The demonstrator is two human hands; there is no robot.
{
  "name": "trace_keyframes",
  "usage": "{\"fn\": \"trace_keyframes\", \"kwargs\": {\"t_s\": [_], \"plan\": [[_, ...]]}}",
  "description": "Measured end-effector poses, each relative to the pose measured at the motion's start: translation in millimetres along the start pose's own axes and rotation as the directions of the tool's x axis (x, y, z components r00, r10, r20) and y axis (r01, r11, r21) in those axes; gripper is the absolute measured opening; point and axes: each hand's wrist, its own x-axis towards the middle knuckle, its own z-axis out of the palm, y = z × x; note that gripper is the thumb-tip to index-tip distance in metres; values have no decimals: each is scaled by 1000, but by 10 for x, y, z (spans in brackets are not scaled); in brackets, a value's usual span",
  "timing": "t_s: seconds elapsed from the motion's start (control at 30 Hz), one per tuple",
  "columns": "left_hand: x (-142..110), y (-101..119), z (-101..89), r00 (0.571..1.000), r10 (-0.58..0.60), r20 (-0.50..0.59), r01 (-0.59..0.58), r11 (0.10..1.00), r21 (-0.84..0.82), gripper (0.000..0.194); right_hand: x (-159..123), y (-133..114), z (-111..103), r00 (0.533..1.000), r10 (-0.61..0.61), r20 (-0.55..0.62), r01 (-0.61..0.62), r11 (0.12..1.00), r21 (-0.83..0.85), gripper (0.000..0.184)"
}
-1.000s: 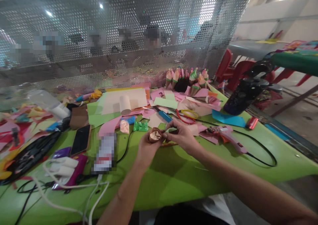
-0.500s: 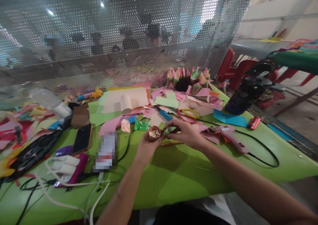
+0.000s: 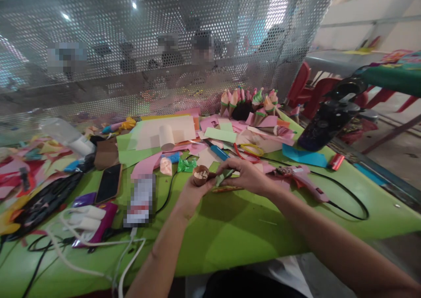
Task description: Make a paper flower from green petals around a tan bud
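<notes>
A brown paper roll (image 3: 200, 182) sat in the left hand (image 3: 194, 193) above the green desk (image 3: 243, 239).
That grip was wrapped around it; the right hand (image 3: 249, 175) pinched pale-green paper (image 3: 224, 175) just beside the roll.

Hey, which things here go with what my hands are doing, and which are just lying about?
Likely part of the job:
- brown rolled paper, in your left hand
- green paper, in your right hand
- perhaps the pink glue gun

Probably just lying about:
- dark-screened phone
- black drink bottle
- red cylinder
</notes>
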Motion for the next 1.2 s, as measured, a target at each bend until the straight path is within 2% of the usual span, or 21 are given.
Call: {"fn": "trace_keyframes", "kwargs": {"t_s": [0.1, 0.23, 0.4, 0.53, 0.67, 0.93, 1.07, 1.2], "plan": [[11, -7, -15, 999, 39, 14, -39, 998, 45, 35, -2, 9, 20, 999, 3, -40, -3, 1000, -15, 20], [22, -7, -29, 997, 74, 3, -74, 992, 103, 31, -15, -22, 8, 992, 91, -93, -93, 996, -15, 20], [39, -36, -20, 973, 222, -62, -198, 943, 266, 20, -38, -99, -7, 964, 220, -150, -198, 969, 149, 23], [46, -101, -17, 948, 317, 28, -303, 873, 382, 15, -64, -180, 56, 949, 228, -217, -178, 957, 228, 27], [42, -173, -28, 931, 349, 109, -363, 838, 409, 12, -84, -257, 127, 934, 195, -300, -150, 974, 167, 24], [37, -232, -17, 923, 342, 179, -386, 822, 418, 18, -91, -276, 193, 910, 177, -374, -158, 984, 81, 15], [25, -199, 17, 938, 310, 153, -345, 867, 359, 19, -93, -262, 210, 912, 160, -377, -149, 987, 56, 12], [29, -138, 61, 969, 238, 65, -246, 943, 225, 25, -83, -276, 192, 914, 131, -383, -107, 991, 84, 12]]}}
